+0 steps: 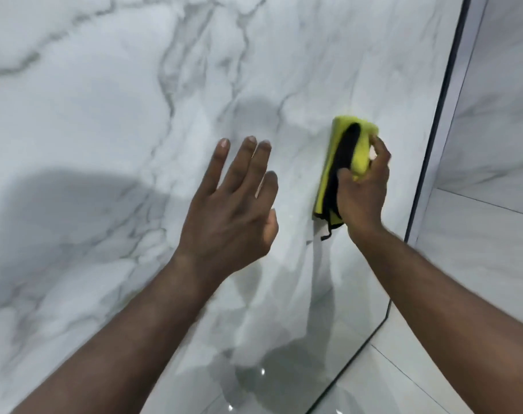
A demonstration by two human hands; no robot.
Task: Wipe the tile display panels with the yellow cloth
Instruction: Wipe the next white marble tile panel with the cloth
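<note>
A large white tile display panel [111,121] with grey marble veins fills most of the view. My right hand [363,189] grips a folded yellow cloth [341,144] with a black edge and holds it against the panel near its right side. My left hand [233,210] is raised in front of the panel to the left of the cloth, fingers straight and spread, holding nothing. Whether the left hand touches the panel is unclear.
A dark metal frame edge [439,115] runs down the panel's right side. Beyond it stands another marble-look panel [499,115]. Glossy tiled floor [388,383] shows at the bottom right.
</note>
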